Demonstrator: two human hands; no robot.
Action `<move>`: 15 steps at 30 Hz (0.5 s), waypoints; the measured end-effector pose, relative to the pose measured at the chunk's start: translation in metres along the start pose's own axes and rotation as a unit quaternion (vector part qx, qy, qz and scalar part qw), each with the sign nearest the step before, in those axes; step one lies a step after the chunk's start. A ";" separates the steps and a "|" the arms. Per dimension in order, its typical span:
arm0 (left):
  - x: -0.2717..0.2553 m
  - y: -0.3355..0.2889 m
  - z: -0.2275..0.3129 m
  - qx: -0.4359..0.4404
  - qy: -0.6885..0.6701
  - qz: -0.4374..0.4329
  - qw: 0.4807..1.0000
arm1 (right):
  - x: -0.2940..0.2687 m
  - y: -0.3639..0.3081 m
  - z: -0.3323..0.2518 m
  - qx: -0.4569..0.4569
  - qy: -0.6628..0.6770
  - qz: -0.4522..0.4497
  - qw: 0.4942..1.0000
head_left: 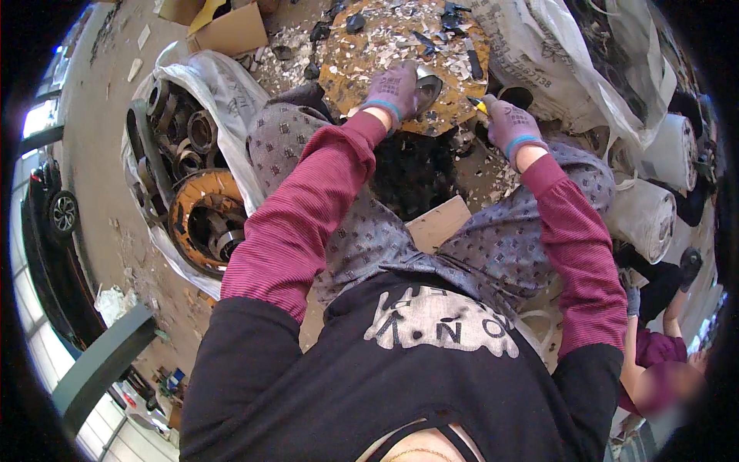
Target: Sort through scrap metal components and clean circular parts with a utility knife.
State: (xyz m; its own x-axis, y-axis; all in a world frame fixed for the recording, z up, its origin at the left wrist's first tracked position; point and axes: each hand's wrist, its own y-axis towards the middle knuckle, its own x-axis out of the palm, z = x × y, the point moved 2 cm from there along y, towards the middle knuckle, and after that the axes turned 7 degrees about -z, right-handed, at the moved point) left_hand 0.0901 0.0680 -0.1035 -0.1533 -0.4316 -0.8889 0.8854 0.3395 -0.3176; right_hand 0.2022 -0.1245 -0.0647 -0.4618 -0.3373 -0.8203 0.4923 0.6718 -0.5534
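My left hand [395,91], in a purple-grey work glove, is closed on a short, round metal piece with a shiny curved rim [432,86]. It looks like a ring, though my fingers hide part of it. Beneath it lies a yellow-brown board [344,86] strewn with pale chips and black scraps. At the board's right edge, my gloved right hand [511,127] grips a yellow utility knife [479,105], its dark tip pointing left toward the metal piece. A small gap separates the tip from the piece.
At left, a white woven sack [245,100] holds several metal rings and a large orange-brown ring [183,206]. Another white sack [531,58] stands far right, with wrapped rolls [645,219] nearer. A cardboard box [229,32] sits far left; a co-worker [654,350] is at lower right.
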 end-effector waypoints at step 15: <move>-0.003 -0.002 -0.013 -0.024 -0.023 -0.028 0.999 | -0.041 0.009 -0.026 -0.023 -0.022 -0.034 0.999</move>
State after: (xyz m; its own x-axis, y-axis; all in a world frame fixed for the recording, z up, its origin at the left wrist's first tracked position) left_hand 0.0828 0.0796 -0.1040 -0.1802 -0.4890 -0.8534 0.8540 0.3527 -0.3825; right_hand 0.2060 -0.0876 -0.0327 -0.4606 -0.4113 -0.7865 0.4263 0.6747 -0.6025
